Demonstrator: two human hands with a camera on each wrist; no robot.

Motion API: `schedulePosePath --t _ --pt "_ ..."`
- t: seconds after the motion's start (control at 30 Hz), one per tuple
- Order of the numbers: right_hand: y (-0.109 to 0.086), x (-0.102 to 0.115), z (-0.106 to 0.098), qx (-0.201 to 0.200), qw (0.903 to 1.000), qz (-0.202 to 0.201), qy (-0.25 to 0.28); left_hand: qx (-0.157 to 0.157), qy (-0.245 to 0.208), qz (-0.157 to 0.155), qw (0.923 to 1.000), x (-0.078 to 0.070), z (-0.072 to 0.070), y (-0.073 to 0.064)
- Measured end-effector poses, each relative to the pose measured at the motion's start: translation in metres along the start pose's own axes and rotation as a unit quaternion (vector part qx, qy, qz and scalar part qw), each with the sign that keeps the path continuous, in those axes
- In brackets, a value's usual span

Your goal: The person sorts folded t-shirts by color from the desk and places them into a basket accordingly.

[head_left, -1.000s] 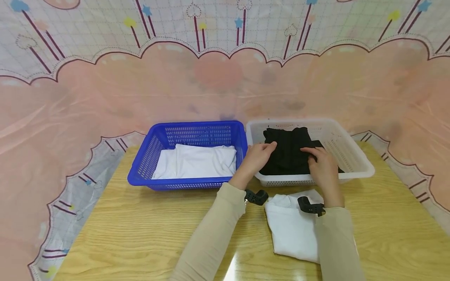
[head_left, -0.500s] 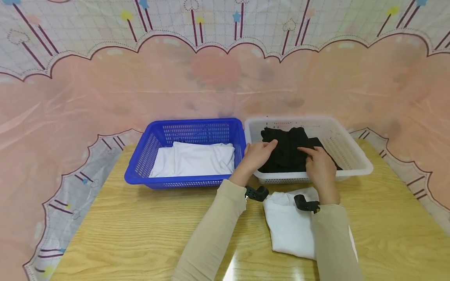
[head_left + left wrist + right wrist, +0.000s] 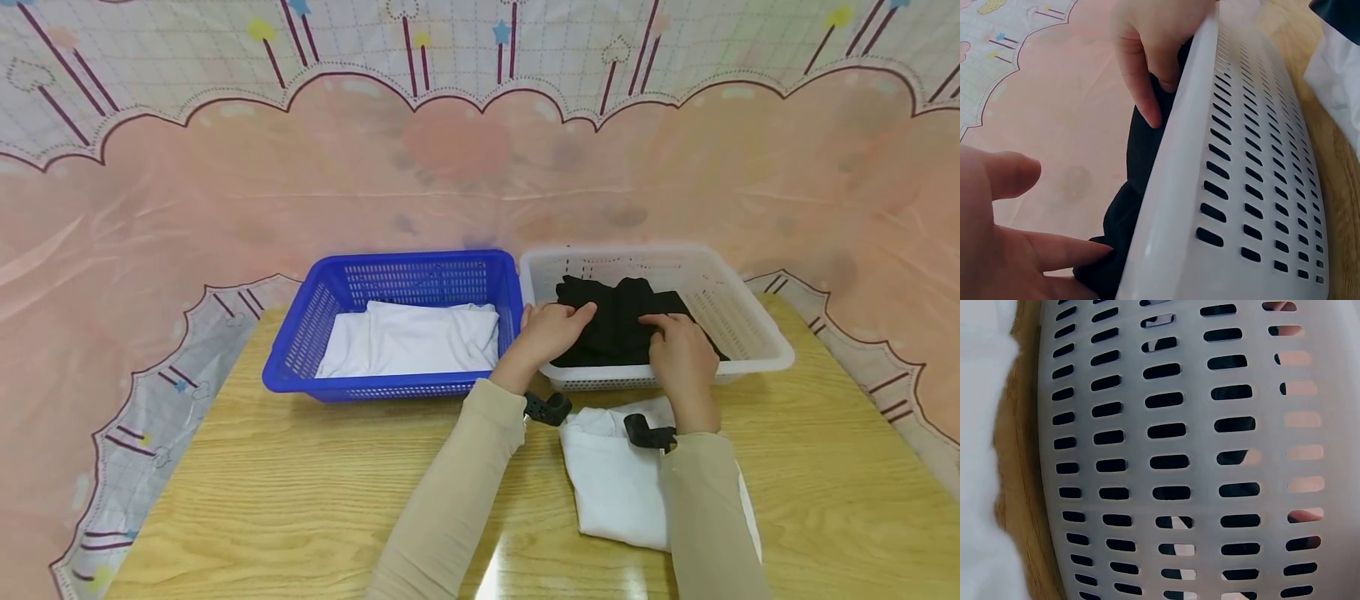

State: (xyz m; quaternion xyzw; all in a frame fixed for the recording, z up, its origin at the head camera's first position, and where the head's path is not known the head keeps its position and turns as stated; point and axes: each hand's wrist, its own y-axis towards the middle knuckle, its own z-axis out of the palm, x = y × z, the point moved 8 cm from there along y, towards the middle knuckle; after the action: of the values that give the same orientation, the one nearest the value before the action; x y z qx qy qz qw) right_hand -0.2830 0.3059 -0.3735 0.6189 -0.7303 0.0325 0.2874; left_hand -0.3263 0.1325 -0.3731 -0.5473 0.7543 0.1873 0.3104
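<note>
A black folded garment (image 3: 618, 329) lies inside the white plastic basket (image 3: 768, 354) at the right. My left hand (image 3: 551, 333) reaches over the basket's near left corner. In the left wrist view that left hand (image 3: 997, 231) has its thumb raised apart and straight fingers touching the black cloth (image 3: 1138, 156). My right hand (image 3: 684, 358) comes over the front rim, index finger extended along the garment. The left wrist view shows fingers of the right hand (image 3: 1157, 44) pointing down onto the cloth. In the right wrist view, the slotted basket wall (image 3: 1169, 447) mostly hides the hand.
A blue basket (image 3: 397, 385) stands directly left of the white one, with folded white cloth (image 3: 420, 337) in it. Another folded white garment (image 3: 618, 492) lies on the wooden table (image 3: 300, 500) before the white basket, partly under my right forearm. A patterned curtain (image 3: 465, 200) hangs behind.
The garment's far edge has sunk slightly lower and bunched a little in the basket. Both hands stay nearly in place on it; the view has shifted slightly.
</note>
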Motion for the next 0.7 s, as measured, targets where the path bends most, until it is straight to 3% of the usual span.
schedulePosePath --t 0.3,0.6,0.7 --pt "0.001 -0.0027 -0.0002 0.006 0.9999 0.014 -0.001 -0.013 -0.015 -0.002 0.9998 0.0005 -0.0028 -0.0002" --pt "0.0004 -0.0078 0.008 0.075 0.9951 0.055 -0.032 0.018 0.05 0.005 0.9986 -0.0001 0.0026 0.0003" --pt "0.0011 -0.0076 0.0089 0.08 0.9944 0.056 -0.04 0.022 0.058 0.005 0.9981 -0.0003 0.003 0.0007"
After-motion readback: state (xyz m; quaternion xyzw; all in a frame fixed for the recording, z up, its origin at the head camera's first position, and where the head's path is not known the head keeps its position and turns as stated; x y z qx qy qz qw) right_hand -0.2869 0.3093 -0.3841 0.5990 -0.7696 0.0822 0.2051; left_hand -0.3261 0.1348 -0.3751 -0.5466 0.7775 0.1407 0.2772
